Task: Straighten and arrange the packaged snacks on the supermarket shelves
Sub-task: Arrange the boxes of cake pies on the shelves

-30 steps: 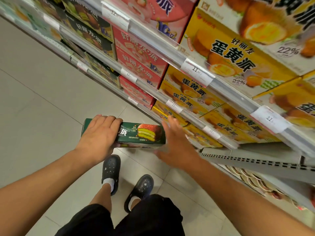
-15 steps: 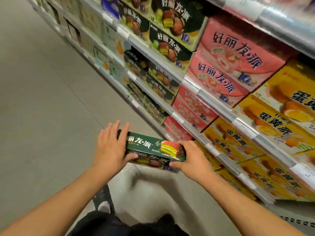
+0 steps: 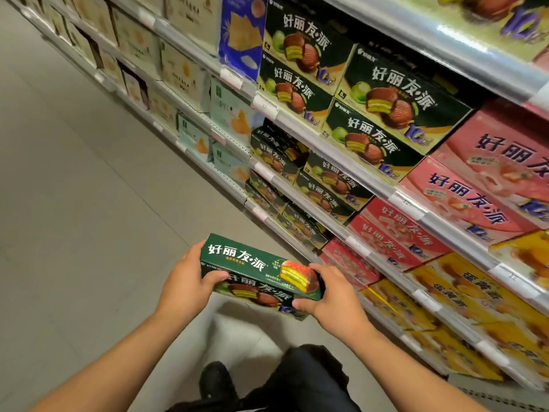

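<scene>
The green snack box (image 3: 261,270) sits in front of you over the aisle floor (image 3: 89,233), your left hand (image 3: 185,282) curled round its left end and your right hand (image 3: 332,298) round its right end. Just beyond, matching green boxes (image 3: 326,185) line the shelf front edge (image 3: 332,227), with pink boxes (image 3: 475,185) and yellow boxes (image 3: 475,295) to the right. Farther along the shelves stand pale boxes (image 3: 181,72).

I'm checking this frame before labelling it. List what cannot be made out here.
- Head view: the price tags on the shelf rails are too small and blurred to read.
- The green box ends are covered by the left hand and right hand; its underside faces away.
- The fine print on the box front is too small.
- The top shelf boxes are cut off by the upper edge.
- The yellow boxes at right are blurred.
</scene>
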### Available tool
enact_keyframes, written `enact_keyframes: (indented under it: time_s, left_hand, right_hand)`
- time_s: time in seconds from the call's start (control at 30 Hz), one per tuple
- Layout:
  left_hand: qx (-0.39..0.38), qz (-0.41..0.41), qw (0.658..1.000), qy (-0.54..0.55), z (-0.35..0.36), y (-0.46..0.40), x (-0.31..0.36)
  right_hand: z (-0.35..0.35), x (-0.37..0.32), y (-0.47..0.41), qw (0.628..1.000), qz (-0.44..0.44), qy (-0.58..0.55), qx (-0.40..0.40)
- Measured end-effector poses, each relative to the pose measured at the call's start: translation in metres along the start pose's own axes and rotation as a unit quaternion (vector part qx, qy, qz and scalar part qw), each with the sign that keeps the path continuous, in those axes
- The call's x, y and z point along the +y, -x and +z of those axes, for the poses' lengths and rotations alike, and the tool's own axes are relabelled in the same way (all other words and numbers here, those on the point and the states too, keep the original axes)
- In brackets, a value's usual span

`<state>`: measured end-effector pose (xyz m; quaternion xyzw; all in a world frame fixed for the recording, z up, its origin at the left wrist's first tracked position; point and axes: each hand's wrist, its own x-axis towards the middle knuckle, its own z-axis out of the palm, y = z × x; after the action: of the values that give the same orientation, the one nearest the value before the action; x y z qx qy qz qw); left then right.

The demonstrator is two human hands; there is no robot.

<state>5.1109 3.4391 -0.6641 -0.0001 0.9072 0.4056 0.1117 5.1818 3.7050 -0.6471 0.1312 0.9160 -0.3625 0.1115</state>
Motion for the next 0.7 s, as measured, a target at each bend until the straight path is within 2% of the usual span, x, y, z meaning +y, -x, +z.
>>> enact_keyframes:
  time_s: [0.23,0.3,0.4,0.5,0.57,0.7]
  left_hand:
    - [0.013,0.038,0.999,-0.033,-0.027,-0.113,0.003]
    - [0.026,0.032,0.999,-0.034,-0.030,-0.149,0.006]
    - [0.019,0.022,0.999,-0.034,-0.030,-0.199,0.009]
    - [-0.002,0.032,0.999,-0.036,-0.028,-0.242,0.015]
    - [-0.015,0.035,0.999,-0.014,-0.029,-0.269,0.018]
    - [-0.094,-0.018,0.993,0.075,-0.021,-0.344,0.019]
  right_hand:
    - [0.008,-0.027,-0.091,0.997,0.021,-0.061,0.053]
    - [0.010,-0.028,-0.122,0.984,0.070,-0.149,0.071]
    - [0.023,-0.032,-0.164,0.941,0.127,-0.307,0.067]
    - [0.037,-0.042,-0.205,0.929,0.143,-0.328,0.096]
    - [0.039,-0.051,-0.228,0.933,0.141,-0.311,0.110]
    - [0.039,-0.060,-0.279,0.909,0.194,-0.340,0.145]
